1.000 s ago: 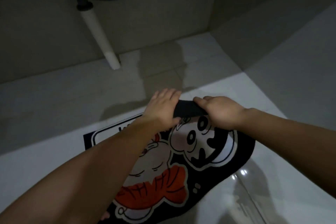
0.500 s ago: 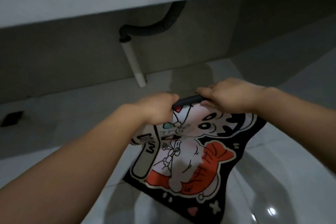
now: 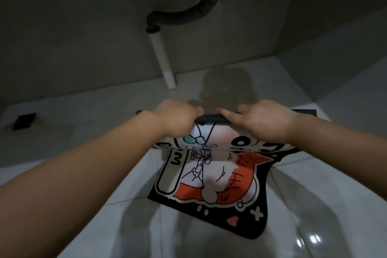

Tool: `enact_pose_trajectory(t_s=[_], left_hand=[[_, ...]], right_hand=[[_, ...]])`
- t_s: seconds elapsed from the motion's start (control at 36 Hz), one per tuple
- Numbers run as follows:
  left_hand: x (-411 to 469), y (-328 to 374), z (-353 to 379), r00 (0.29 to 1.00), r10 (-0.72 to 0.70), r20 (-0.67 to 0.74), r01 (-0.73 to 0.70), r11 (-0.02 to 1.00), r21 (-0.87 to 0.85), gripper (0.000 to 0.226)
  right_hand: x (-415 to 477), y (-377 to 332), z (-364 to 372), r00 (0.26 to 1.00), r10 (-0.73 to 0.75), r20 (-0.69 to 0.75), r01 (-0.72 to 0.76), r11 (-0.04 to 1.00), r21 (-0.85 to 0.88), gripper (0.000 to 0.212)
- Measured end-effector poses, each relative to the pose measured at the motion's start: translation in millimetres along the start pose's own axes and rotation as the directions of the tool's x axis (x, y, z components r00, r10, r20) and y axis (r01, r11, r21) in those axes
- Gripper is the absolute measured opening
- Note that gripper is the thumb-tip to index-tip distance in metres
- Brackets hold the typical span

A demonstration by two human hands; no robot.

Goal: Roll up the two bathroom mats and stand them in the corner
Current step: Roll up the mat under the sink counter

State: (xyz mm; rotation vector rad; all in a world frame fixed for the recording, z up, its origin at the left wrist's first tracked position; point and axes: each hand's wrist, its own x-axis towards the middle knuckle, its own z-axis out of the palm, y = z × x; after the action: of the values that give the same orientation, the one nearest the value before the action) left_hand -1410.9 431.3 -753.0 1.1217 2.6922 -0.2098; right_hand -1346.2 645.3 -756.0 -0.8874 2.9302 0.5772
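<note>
A black bathroom mat (image 3: 209,184) printed with a cartoon cat and an orange fish hangs from my two hands above the white tiled floor. My left hand (image 3: 178,119) and my right hand (image 3: 261,121) both grip its top edge, which is curled into a narrow black roll between them. The mat's lower end droops toward me. Behind my hands a thin dark strip (image 3: 303,112) lies flat on the floor; I cannot tell whether it is the other mat.
A white drain pipe (image 3: 161,58) joined to a black corrugated hose (image 3: 188,14) comes down the back wall under a counter. A dark floor drain (image 3: 24,120) sits at the left. The walls meet in a corner (image 3: 278,54) at the right.
The mat has come up off the floor and now hangs from both hands, which have spread apart along its top edge. The view has tilted upward.
</note>
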Motion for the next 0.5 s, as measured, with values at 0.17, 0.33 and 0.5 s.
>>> enact_pose_trajectory(t_s=[0.17, 0.33, 0.5], left_hand=[[-6.5, -6.0, 18.7, 0.997, 0.058, -0.059, -0.066, 0.989, -0.132, 0.014], [-11.1, -0.8, 37.0, 0.988, 0.117, -0.099, -0.128, 0.985, -0.117, 0.032], [-6.9, -2.0, 38.3, 0.991, 0.082, -0.107, -0.092, 0.991, -0.094, 0.026]], right_hand=[[-7.6, 6.9, 15.6, 0.973, -0.101, -0.206, 0.109, 0.994, 0.029, 0.060], [-5.8, 1.7, 30.9, 0.962, -0.138, -0.236, 0.160, 0.984, 0.078, 0.073], [-4.4, -0.7, 36.4, 0.967, -0.069, -0.244, 0.097, 0.990, 0.106, 0.069]])
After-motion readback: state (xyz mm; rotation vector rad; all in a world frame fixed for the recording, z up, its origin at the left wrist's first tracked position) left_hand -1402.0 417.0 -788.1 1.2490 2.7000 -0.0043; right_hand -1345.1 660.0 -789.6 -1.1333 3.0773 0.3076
